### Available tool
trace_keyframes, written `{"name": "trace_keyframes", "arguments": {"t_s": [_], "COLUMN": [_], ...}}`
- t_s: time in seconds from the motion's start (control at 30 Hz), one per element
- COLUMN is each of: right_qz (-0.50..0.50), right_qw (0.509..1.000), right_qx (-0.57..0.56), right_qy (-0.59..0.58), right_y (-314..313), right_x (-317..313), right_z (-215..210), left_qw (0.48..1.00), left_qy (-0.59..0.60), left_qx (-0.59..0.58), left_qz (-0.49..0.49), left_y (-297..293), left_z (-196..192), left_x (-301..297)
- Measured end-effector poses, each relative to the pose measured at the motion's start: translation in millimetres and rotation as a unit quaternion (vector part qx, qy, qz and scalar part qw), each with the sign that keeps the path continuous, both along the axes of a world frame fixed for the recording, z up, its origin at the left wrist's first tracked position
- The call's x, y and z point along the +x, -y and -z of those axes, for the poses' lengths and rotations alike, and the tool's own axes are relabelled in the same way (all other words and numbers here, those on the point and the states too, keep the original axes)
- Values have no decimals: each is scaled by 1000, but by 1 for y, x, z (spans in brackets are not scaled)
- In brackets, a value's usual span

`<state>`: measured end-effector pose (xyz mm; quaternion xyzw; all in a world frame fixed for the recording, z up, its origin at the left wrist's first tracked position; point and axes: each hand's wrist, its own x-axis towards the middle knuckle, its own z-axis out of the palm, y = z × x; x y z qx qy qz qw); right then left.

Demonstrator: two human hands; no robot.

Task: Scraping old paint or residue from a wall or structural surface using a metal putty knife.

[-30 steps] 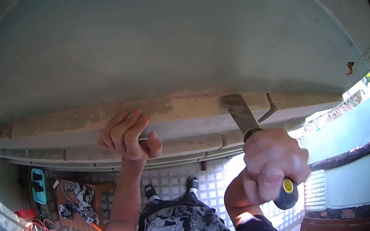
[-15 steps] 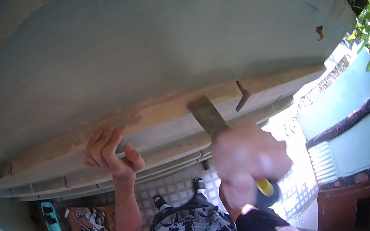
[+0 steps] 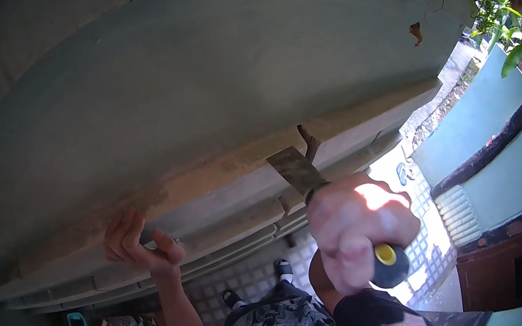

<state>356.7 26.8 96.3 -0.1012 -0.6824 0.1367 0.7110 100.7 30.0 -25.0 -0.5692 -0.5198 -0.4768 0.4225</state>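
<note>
My right hand point(image 3: 357, 231) grips a scraper point(image 3: 314, 184) with a black and yellow handle. Its flat metal blade lies against the stepped concrete ledge point(image 3: 229, 189) at the foot of a pale green wall point(image 3: 206, 79). My left hand point(image 3: 137, 247) rests on the same ledge further left, fingers bent over its edge and holding nothing. A strip of the ledge around the blade shows bare brownish surface.
Below me lies a tiled floor point(image 3: 234, 288) with my feet on it. A small turquoise object point(image 3: 77, 322) and some cloth lie on the floor at the lower left. A low green wall with a dark rail point(image 3: 504, 133) and plants stand to the right.
The view has tilted and shifted. My right hand has moved the scraper along the ledge, and my left hand now sits lower and further left on the ledge.
</note>
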Motion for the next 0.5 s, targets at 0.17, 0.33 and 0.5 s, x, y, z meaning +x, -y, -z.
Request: {"name": "trace_keyframes", "arguments": {"t_s": [0.17, 0.33, 0.5], "right_qz": [-69, 4, -163], "right_qw": [997, 992, 979], "right_qx": [5, -117, 82], "right_qy": [-39, -53, -87], "right_y": [2, -14, -8], "right_x": [12, 7, 26], "right_z": [-7, 6, 0], "left_qw": [1000, 1000, 999], "left_qy": [1, 10, 0], "left_qx": [9, 11, 27], "left_qz": [-5, -13, -22], "left_y": [-1, -3, 0], "left_z": [-2, 0, 3], "left_x": [1, 2, -4]}}
